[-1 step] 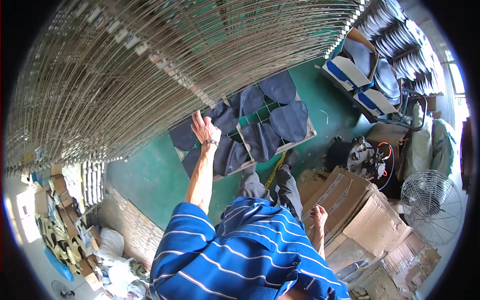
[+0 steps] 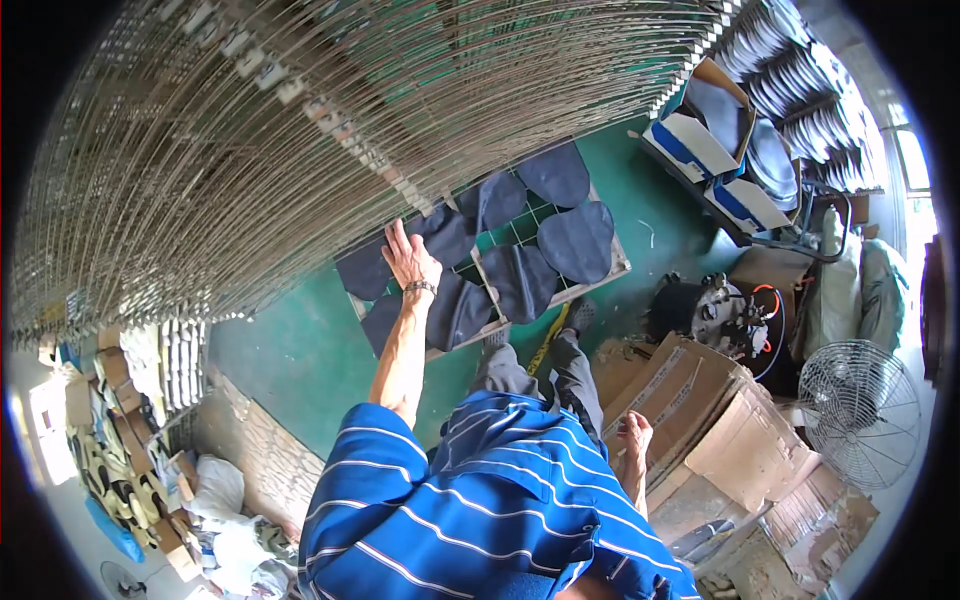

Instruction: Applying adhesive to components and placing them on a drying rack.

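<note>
My left hand (image 2: 412, 262) is stretched forward, fingers spread, at the lower edge of a tall stack of wire racks (image 2: 250, 170). Whether its fingertips touch the rack edge cannot be made out. Below that hand lies a low wire-grid tray (image 2: 483, 280) with a pale frame, bearing several dark, rounded sheet pieces (image 2: 577, 243). Some pieces lie flat; others look folded or wavy. No object shows in my left hand. My right hand (image 2: 635, 432) hangs low at my right side near a cardboard box, its fingers loosely bent and nothing visible in them.
Cardboard boxes (image 2: 700, 390) lie at the right, beside a round black machine (image 2: 700, 305) and a wire-cage fan (image 2: 860, 415). Open cartons of dark discs (image 2: 715, 115) stand far right. Bags and boxes (image 2: 215, 490) crowd the left. My feet stand against the tray's near side.
The upper wire racks have shifted slightly to the right. Both hands stay almost where they were.
</note>
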